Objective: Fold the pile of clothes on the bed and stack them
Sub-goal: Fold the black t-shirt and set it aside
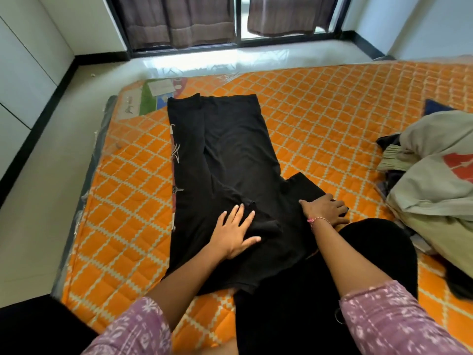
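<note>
Black fabric, a long garment (230, 160), is spread lengthwise on the orange quilted mattress (332, 111), its far end towards the window (238, 19). The left hand (234, 233) is laid flat on the garment's near part, fingers straight and spread, nothing gripped. The right hand (326, 211) is pressed on a sleeve-like flap at the garment's right edge, fingers extended; whether cloth is pinched beneath them cannot be told. A red thread bracelet (317, 221) is seen at that wrist. Unfolded clothes (430, 180) are heaped at the mattress's right side, apart from the garment.
</note>
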A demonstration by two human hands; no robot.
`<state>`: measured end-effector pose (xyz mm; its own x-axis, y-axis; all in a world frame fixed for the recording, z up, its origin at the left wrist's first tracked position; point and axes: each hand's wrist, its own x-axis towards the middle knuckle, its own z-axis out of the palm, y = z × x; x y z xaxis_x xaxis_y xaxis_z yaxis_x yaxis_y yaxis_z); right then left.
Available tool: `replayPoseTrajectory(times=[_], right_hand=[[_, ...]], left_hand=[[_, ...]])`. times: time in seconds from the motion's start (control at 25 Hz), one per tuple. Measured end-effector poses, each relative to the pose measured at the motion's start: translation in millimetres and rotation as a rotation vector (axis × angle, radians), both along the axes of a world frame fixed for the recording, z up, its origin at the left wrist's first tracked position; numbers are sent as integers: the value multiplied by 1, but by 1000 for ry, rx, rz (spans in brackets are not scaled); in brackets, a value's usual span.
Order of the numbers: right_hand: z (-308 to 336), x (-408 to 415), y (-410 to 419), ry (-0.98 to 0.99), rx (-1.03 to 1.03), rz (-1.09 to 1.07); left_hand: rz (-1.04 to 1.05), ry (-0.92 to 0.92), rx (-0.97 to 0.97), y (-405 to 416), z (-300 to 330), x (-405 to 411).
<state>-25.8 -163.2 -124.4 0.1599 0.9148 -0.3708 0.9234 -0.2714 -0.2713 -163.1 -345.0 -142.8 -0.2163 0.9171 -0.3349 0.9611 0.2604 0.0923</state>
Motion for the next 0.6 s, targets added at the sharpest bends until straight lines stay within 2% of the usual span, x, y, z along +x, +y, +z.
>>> replayPoseTrajectory(times=[0.04, 0.2, 0.28, 0.36, 0.4, 0.48, 0.52, 0.56, 0.6], right_hand=[[0, 2, 4, 10, -3, -28], [8, 12, 26, 108, -99, -100], [19, 8, 28, 200, -82, -90], [32, -6, 19, 250, 64, -11], [41, -18, 6, 288, 146, 65], [61, -48, -34, 383, 272, 284], [68, -65, -57, 422, 303, 412], [73, -82, -82, 445, 306, 546], [74, -98, -107, 460, 288, 683]], left_hand=[[10, -30, -77, 1, -6, 0], [40, -27, -112, 1, -11, -4], [56, -120, -139, 4, -5, -5], [205, -381, -49, 15, 13, -7], [362, -586, 85, 22, 26, -12], [784, -1145, 263, 34, 58, -28], [935, -1402, 250, 36, 71, -41], [1008, -1561, 223, 32, 80, -56], [1027, -1621, 211, 23, 84, -68]])
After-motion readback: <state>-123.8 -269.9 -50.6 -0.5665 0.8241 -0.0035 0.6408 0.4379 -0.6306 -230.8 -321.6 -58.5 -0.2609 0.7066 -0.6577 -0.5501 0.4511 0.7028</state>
